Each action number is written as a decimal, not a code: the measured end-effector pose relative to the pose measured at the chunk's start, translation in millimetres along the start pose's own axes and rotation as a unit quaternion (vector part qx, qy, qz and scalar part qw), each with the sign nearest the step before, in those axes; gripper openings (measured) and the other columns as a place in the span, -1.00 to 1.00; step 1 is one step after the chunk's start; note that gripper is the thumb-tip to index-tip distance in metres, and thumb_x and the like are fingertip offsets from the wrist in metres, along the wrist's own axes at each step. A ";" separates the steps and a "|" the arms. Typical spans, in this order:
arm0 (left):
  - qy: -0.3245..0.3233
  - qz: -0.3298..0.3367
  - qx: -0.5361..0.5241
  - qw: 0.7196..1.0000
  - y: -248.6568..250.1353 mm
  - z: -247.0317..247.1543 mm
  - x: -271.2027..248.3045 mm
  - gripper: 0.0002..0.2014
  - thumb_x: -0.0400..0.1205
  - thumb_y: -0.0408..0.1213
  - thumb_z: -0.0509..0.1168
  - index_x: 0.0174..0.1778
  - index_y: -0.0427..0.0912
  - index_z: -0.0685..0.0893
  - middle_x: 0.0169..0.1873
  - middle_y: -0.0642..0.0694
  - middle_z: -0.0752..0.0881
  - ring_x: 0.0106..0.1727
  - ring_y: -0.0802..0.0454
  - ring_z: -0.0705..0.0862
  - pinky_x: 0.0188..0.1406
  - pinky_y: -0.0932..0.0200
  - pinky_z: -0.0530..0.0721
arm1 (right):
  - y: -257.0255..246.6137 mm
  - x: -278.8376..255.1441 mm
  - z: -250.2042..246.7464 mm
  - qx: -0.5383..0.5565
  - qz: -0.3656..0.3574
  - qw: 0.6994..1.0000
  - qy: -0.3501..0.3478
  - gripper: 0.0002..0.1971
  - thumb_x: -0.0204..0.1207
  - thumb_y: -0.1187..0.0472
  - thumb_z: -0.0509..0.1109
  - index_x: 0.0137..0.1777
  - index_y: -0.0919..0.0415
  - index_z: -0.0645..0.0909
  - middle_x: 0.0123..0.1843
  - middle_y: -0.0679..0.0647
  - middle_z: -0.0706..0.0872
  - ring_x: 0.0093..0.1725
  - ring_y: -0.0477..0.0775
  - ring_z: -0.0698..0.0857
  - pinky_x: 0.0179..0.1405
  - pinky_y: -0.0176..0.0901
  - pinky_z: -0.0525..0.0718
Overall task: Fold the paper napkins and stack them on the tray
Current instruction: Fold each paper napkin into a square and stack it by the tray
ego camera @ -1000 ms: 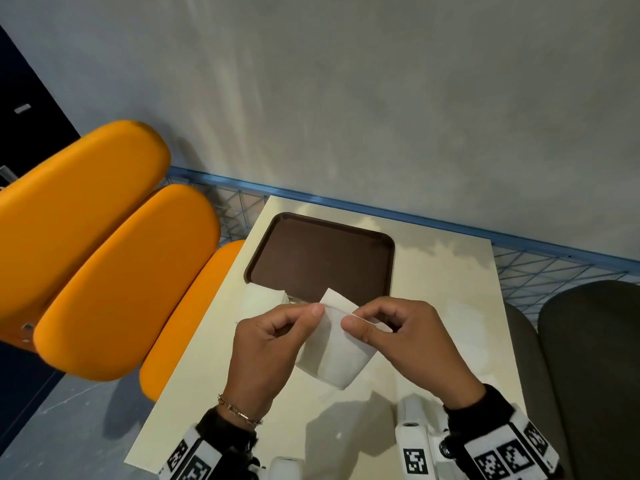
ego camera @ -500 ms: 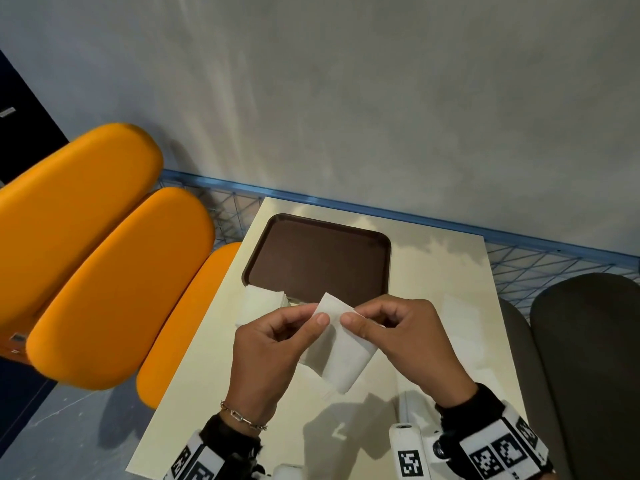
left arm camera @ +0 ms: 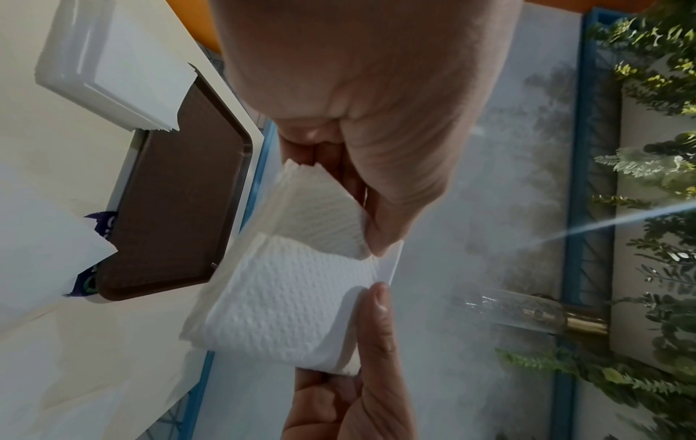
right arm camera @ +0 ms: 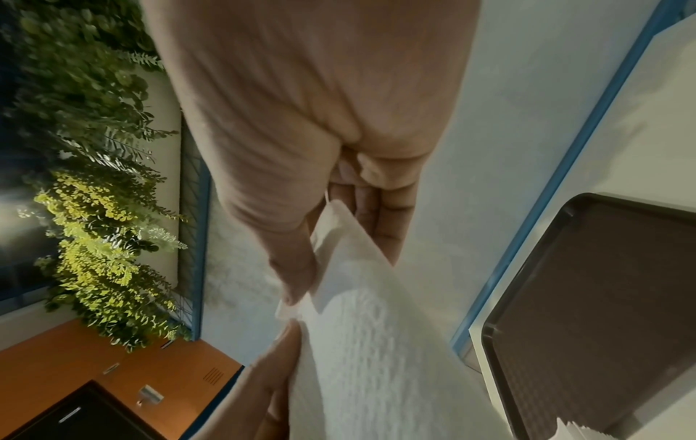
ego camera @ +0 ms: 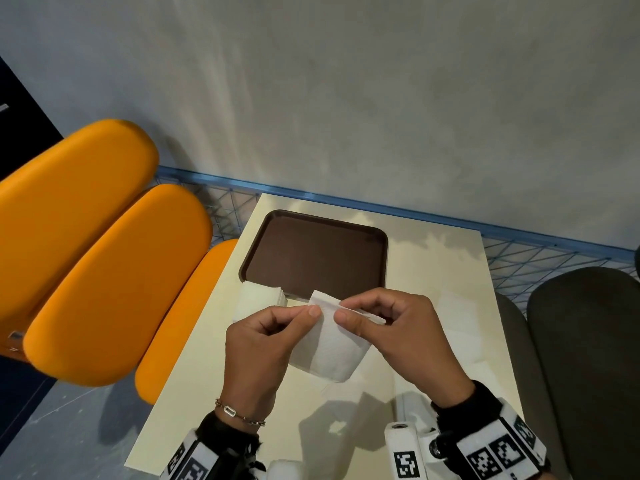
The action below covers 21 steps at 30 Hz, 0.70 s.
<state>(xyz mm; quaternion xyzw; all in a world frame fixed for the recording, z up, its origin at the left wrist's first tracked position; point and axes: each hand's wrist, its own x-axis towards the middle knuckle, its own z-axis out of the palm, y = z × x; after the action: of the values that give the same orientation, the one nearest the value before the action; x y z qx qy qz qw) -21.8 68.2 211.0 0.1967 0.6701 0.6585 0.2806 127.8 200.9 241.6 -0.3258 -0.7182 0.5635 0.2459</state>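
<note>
A white paper napkin (ego camera: 332, 344) hangs folded in the air above the cream table (ego camera: 194, 393), held by both hands. My left hand (ego camera: 263, 337) pinches its upper left edge between thumb and forefinger. My right hand (ego camera: 391, 327) pinches the upper right edge. The left wrist view shows the embossed napkin (left arm camera: 286, 297) doubled over, with the other hand's thumb (left arm camera: 376, 321) on it. In the right wrist view the napkin (right arm camera: 361, 342) runs down from my fingertips. The brown tray (ego camera: 311, 254) lies beyond, with nothing on it. A stack of napkins (ego camera: 259, 299) sits at its near left corner.
Orange seat cushions (ego camera: 114, 278) stand left of the table and a dark grey seat (ego camera: 588, 358) on the right. A grey wall with a blue rail (ego camera: 381, 206) runs behind. Another white sheet (ego camera: 460, 320) lies on the table at the right.
Both hands kept their pinch on the napkin and worked its top edge; the hanging fold swung slightly and the thumbs shifted closer together then a little apart.
</note>
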 end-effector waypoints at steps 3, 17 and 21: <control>0.002 0.005 0.003 1.000 3.2 1.1 -2.8 -0.82 0.37 0.03 0.59 -0.18 0.07 0.93 -0.14 0.07 0.89 -0.13 0.13 0.77 -0.11 -0.10 0.79 | -0.4 -1.0 -0.3 0.004 -0.002 1.000 0.016 -0.91 0.45 0.09 0.74 -0.07 -0.06 0.93 -0.07 -0.14 0.92 -0.03 -0.06 0.87 -0.04 -0.21 0.81; -0.065 -0.021 -0.013 0.998 11.1 7.0 -2.5 -0.76 0.49 0.03 0.51 0.01 0.10 0.93 -0.03 0.11 0.88 -0.05 0.21 0.79 -0.17 0.29 0.75 | -1.0 -1.7 -7.4 -0.016 -0.005 1.000 -0.009 -0.81 0.41 0.10 0.76 0.00 -0.10 0.93 -0.05 -0.23 0.91 -0.01 -0.15 0.86 -0.05 -0.32 0.78; -0.039 -0.032 -0.020 0.999 3.3 7.5 -1.0 -0.86 0.53 0.01 0.49 -0.10 0.11 0.91 -0.06 0.10 0.87 -0.09 0.18 0.76 -0.15 0.19 0.74 | 5.6 -0.2 -9.3 -0.022 0.010 1.000 -0.010 -0.83 0.46 0.06 0.74 0.03 -0.11 0.93 -0.13 -0.19 0.90 -0.27 -0.19 0.72 -0.21 -0.33 0.70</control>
<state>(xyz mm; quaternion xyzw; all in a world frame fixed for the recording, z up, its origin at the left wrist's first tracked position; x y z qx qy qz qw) -16.7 73.5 214.6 0.1948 0.6515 0.6542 0.3312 135.7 207.7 238.5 -0.3321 -0.7298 0.5533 0.2257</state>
